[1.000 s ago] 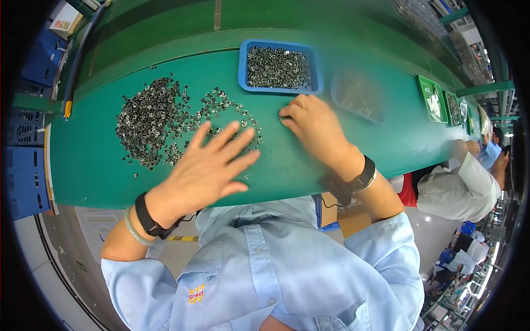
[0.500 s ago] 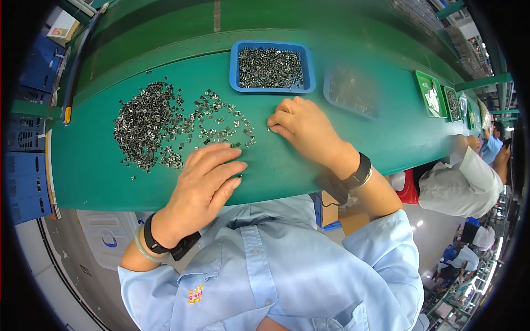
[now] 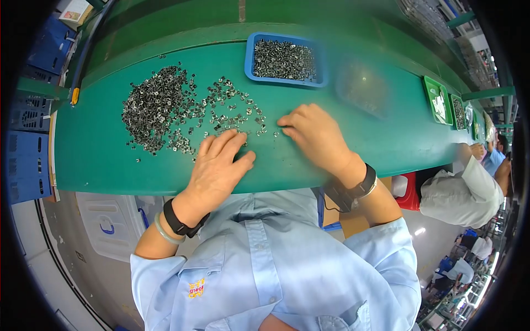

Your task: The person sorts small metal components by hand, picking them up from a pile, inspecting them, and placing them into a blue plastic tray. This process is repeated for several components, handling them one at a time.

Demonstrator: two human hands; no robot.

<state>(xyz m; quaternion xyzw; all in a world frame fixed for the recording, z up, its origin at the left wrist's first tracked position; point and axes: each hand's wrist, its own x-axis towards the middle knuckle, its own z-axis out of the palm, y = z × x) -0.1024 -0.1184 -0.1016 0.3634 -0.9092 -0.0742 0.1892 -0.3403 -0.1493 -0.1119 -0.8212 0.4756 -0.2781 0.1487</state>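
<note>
Small shiny metal clips [image 3: 160, 107] lie in a wide heap on the green table [image 3: 99, 160], thinning out toward the middle. My left hand [image 3: 218, 165] rests flat on the table, palm down, with its fingertips at the near edge of the scattered clips. My right hand [image 3: 314, 132] is curled on the table, its fingertips touching a few loose clips; whether it grips one I cannot tell. A blue tray [image 3: 287, 60] full of the same clips stands behind my right hand.
A clear plastic bag [image 3: 364, 88] lies right of the blue tray. Green trays [image 3: 439, 99] with parts stand further right, where another person in a white sleeve [image 3: 464, 193] works. Blue crates [image 3: 25, 149] stand at the left, a white bin [image 3: 110, 223] under the table.
My left hand has drawn its spread fingers together and settled flat near the clips. My right hand slid slightly toward me, away from the blue tray.
</note>
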